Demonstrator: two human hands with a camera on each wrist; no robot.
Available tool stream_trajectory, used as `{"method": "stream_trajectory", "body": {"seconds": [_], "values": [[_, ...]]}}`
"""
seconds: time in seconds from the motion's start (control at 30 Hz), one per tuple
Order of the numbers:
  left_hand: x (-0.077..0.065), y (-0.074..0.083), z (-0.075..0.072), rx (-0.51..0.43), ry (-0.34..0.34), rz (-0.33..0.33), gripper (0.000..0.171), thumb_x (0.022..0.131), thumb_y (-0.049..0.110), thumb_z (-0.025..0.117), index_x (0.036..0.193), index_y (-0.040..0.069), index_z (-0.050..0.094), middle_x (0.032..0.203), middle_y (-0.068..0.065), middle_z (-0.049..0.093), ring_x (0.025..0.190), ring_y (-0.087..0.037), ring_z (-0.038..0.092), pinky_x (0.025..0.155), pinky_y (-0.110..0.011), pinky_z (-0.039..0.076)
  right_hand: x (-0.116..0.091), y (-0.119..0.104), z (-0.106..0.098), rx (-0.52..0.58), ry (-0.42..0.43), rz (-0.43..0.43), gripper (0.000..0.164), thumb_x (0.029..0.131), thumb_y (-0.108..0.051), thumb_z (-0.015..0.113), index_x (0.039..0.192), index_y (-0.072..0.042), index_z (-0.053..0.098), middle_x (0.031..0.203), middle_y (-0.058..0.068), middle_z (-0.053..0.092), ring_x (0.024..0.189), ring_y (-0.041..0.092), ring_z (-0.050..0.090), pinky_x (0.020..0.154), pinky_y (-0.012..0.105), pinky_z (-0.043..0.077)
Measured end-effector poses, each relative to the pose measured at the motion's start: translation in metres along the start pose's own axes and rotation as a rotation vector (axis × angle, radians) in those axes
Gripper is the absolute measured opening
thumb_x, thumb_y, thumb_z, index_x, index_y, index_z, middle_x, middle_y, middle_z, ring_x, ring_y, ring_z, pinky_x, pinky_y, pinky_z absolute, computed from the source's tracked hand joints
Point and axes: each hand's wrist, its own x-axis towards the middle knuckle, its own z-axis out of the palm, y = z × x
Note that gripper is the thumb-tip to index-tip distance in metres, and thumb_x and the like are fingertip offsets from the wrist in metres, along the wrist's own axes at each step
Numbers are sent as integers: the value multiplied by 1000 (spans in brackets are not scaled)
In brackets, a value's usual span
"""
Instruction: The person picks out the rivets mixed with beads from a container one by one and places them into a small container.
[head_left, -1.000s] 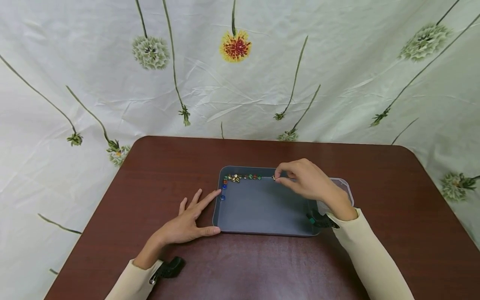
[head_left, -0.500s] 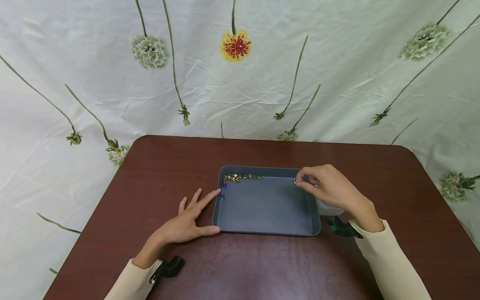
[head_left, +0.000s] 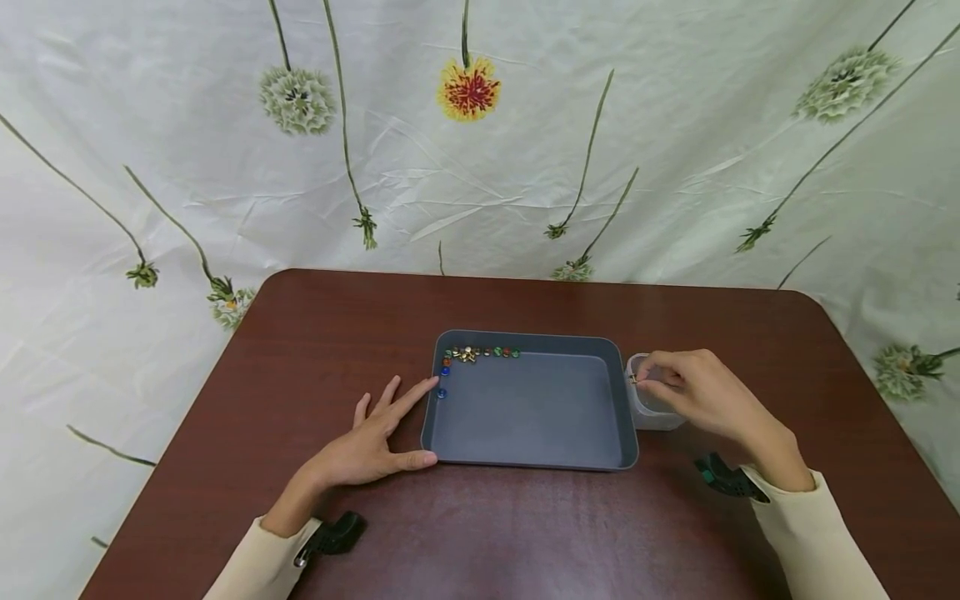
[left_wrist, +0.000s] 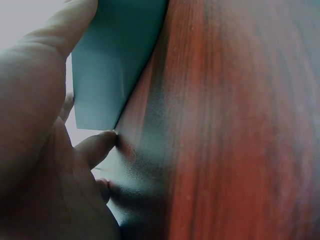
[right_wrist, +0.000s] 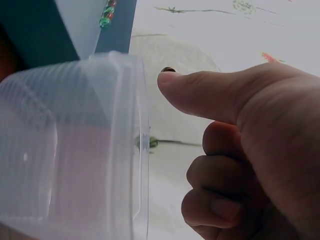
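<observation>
My right hand (head_left: 701,392) pinches a small gold-coloured piece (head_left: 633,379) between thumb and forefinger, over the rim of a clear plastic container (head_left: 654,419). In the right wrist view a dark, shiny edge of that piece (right_wrist: 168,69) peeks out behind the thumb tip, with the other fingers curled below. My left hand (head_left: 366,450) lies with fingers spread at the left side of a grey-blue tray (head_left: 525,408). Its forefinger and thumb touch the tray's edge. Inside the tray, red, green and blue glass beads (head_left: 506,352) line the far and left walls, beside a gold cluster (head_left: 467,355).
The container stands against the tray's right side on a dark red-brown wooden table (head_left: 525,533). Behind the table hangs a white cloth (head_left: 510,167) printed with flowers. A dark wrist camera (head_left: 341,533) sits on the left wrist, another (head_left: 727,479) on the right.
My right hand has moved right, from over the tray's far side to the plastic container, still pinching the gold piece. The left hand and the beads have stayed in place.
</observation>
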Motion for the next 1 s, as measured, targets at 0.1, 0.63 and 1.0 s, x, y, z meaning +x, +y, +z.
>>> {"method": "stream_trajectory", "body": {"seconds": [0.1,0.63,1.0], "values": [[0,0,0,3,0,-1,93,89,46,75,161,36,17,167,-6,22,154,-43,-7,111,-70,-14,-4,3,0,-14,10,2,19,85,-4,78,89,-20,69,60,-17,23,55,-4,21,51,19,30],[0,-1,0,9,-4,0,94,88,47,75,161,37,17,167,-6,21,154,-42,-7,111,-70,-14,-11,10,-2,-18,26,32,19,85,-4,79,89,-21,70,60,-17,23,54,-4,19,49,19,28],[0,0,-1,4,-5,-7,94,88,47,75,161,36,17,167,-6,21,154,-42,-7,112,-70,-14,-12,13,-3,-8,28,54,21,84,-1,79,89,-19,70,59,-16,24,54,-4,21,48,19,27]]}}
